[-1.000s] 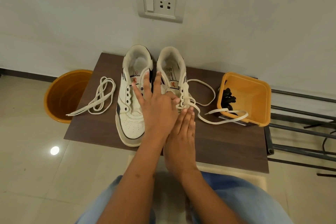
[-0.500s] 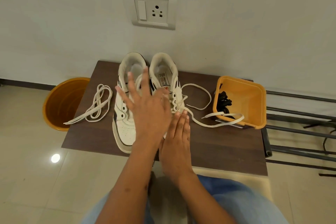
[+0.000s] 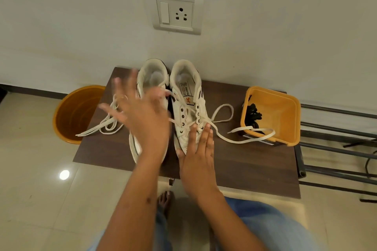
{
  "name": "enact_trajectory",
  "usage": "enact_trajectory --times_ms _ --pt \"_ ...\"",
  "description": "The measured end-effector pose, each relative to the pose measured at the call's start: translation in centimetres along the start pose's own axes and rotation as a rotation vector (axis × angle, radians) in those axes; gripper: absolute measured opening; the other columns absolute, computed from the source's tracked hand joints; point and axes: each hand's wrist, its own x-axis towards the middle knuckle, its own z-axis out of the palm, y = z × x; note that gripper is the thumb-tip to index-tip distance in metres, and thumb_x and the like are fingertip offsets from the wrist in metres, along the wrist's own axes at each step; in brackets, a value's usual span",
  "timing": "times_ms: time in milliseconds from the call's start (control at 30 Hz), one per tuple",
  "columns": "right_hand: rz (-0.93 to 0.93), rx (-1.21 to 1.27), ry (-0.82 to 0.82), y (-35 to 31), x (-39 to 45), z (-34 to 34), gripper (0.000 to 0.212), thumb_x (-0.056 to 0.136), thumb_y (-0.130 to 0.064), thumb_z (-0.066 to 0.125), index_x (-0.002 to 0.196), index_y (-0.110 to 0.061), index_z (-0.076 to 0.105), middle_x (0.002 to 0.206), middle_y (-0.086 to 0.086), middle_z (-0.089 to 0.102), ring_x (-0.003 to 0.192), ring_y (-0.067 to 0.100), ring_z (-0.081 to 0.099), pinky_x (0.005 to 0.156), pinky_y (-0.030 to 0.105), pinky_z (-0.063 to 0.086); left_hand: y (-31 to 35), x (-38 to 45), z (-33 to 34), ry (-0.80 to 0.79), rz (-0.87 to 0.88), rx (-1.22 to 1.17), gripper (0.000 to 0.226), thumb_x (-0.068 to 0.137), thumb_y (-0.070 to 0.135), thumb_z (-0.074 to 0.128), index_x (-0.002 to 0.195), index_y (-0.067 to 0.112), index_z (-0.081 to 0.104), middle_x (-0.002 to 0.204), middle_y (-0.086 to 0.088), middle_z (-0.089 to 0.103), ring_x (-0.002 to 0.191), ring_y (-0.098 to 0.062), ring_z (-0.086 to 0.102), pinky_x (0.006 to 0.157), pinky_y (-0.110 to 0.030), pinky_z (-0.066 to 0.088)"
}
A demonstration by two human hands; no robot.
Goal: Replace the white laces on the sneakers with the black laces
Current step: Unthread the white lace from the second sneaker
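Maybe L hand (image 3: 140,116) lifted, sneakers (image 3: 186,106) mid-table (image 3: 244,167)

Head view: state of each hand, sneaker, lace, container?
left hand: open, fingers spread, blurred, above left sneaker
right hand: open, flat on right sneaker toe
left sneaker: unlaced
right sneaker: half unlaced
loose white lace: off, on table
black laces: unused, in yellow tub

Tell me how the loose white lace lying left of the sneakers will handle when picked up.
The loose white lace will probably flop and dangle, since it lies in slack loops on the table. It looks thin and flat, so likely light. One end overhangs the table's edge and may trail.
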Motion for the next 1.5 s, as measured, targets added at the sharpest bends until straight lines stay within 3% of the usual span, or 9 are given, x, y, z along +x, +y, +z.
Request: enact_trajectory --times_ms 167,333,500,667,867,1033,1133,1333,1500 --pt "-0.015 0.068 -0.025 -0.1 0.1 -0.5 0.07 0.099 -0.042 0.025 0.155 -0.012 -0.006 0.159 0.021 -0.014 0.147 0.033 -0.013 0.119 0.04 -0.003 -3.2 2.1 -1.6 0.066 -0.396 -0.036 0.022 0.095 0.024 0.059 0.117 0.026 0.062 0.159 -0.003 0.023 0.15 -0.033 0.007 0.115 -0.06 -0.001" --pt "0.002 0.035 -0.014 -0.1 0.0 0.0 0.068 0.099 -0.043 0.018 0.155 -0.011 -0.003 0.159 0.024 -0.005 0.148 0.036 -0.005 0.118 0.043 0.002 -0.3 -0.6 1.4 -0.248 0.387 0.138 0.021 0.096 0.035 0.051 0.096 0.03 0.071 0.159 -0.005 0.028 0.148 -0.041 0.007 0.115 -0.062 -0.006" --pt "-0.025 0.088 -0.089 0.0 0.0 -0.5 0.066 0.094 -0.041 0.012 0.147 -0.02 -0.022 0.159 0.021 -0.017 0.143 0.03 -0.023 0.114 0.039 -0.013 0.4 -2.7 3.1 -0.389 0.435 0.314 0.023 0.096 0.044 0.05 0.104 0.036 0.07 0.164 -0.007 0.008 0.148 -0.042 -0.008 0.113 -0.065 -0.014" --pt "0.012 0.07 0.032 -0.1 0.0 -0.1 0.067 0.094 -0.039 0.016 0.152 -0.01 -0.002 0.158 0.027 0.009 0.145 0.036 0.002 0.115 0.045 0.009 0.3 -2.5 3.5 -0.393 0.478 0.347 0.027 0.095 0.05 0.049 0.111 0.039 0.068 0.165 -0.008 0.004 0.148 -0.043 -0.006 0.111 -0.064 -0.016" --pt "-0.004 0.079 -0.04 -0.2 0.0 -0.7 0.07 0.097 -0.048 0.01 0.152 -0.012 -0.014 0.158 0.021 -0.016 0.145 0.031 -0.019 0.118 0.041 -0.004 0.2 -1.9 3.0 -0.364 0.452 0.193 0.012 0.089 0.038 0.062 0.084 0.032 0.071 0.162 -0.001 0.022 0.149 -0.039 0.004 0.111 -0.069 -0.008" --pt "0.0 0.091 -0.146 -0.5 0.1 -2.0 0.074 0.103 -0.043 0.028 0.15 -0.016 -0.023 0.155 0.016 -0.031 0.141 0.027 -0.031 0.118 0.037 -0.012 -0.8 1.3 -0.9 0.109 0.029 -0.101 0.008 0.088 0.028 0.06 0.085 0.028 0.068 0.145 0.0 0.042 0.141 -0.029 0.029 0.116 -0.063 0.008" --pt "0.007 0.116 -0.137 -0.6 0.2 -1.8 0.074 0.103 -0.042 0.029 0.15 -0.016 -0.023 0.156 0.015 -0.03 0.142 0.027 -0.03 0.116 0.037 -0.014 -1.9 1.9 -1.9 0.171 -0.314 -0.194 0.015 0.092 0.025 0.062 0.106 0.022 0.065 0.148 -0.008 0.035 0.139 -0.033 0.028 0.114 -0.058 0.02" --pt "0.011 0.068 -0.088 -0.8 0.1 -1.1 0.068 0.102 -0.041 0.022 0.154 -0.009 -0.007 0.159 0.023 -0.012 0.147 0.035 -0.011 0.12 0.043 -0.001 0.3 -0.4 0.9 -0.263 0.386 0.087 0.014 0.093 0.034 0.059 0.098 0.034 0.073 0.155 -0.005 0.036 0.146 -0.038 0.017 0.115 -0.065 0.004" --pt "-0.002 0.044 -0.149 -0.4 0.1 -1.1 0.067 0.099 -0.031 0.022 0.152 -0.005 -0.012 0.156 0.025 -0.021 0.143 0.035 -0.024 0.119 0.042 -0.009 1.2 -3.0 2.8 -0.506 0.319 0.347 0.026 0.098 0.044 0.045 0.108 0.037 0.067 0.164 -0.014 0.003 0.146 -0.044 -0.016 0.112 -0.067 -0.012"
